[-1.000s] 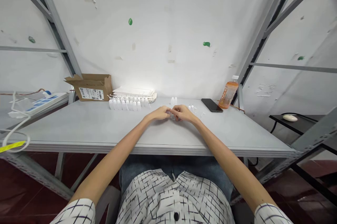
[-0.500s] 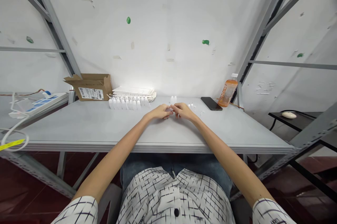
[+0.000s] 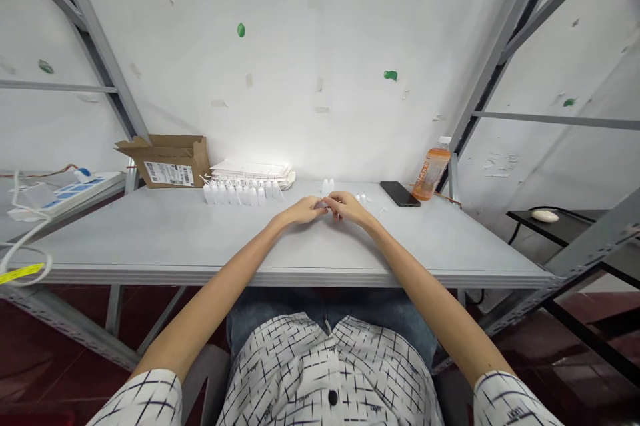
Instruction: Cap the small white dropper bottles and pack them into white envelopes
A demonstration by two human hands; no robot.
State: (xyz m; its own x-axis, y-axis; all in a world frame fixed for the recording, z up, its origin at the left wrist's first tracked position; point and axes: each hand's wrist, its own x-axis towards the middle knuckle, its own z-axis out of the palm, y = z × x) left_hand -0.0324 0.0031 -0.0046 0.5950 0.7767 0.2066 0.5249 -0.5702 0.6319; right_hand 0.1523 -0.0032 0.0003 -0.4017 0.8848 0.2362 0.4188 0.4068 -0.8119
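Over the middle of the table, my left hand [image 3: 306,210] and my right hand [image 3: 346,207] meet fingertip to fingertip. Both have their fingers closed in a pinch around something small and pale, mostly hidden by the fingers. Just behind them stand two small white plastic bottles [image 3: 328,187]. Small white caps [image 3: 361,198] lie to the right of my right hand, with a thin clear scrap [image 3: 383,211] nearby. Off to the left, several small white bottles [image 3: 234,195] with thin pointed tips are lined up in rows.
A stack of white papers [image 3: 253,171] lies behind the bottle rows, beside an open cardboard box [image 3: 173,163]. At right are a black phone [image 3: 400,194] and an orange drink bottle [image 3: 432,169]. A power strip [image 3: 70,196] lies far left. Metal posts frame the grey table [image 3: 175,239].
The view has shifted slightly, moving the whole scene a little up and left. My hands stay together at the same spot, fingers slightly adjusted; the pale thing between them shows less.
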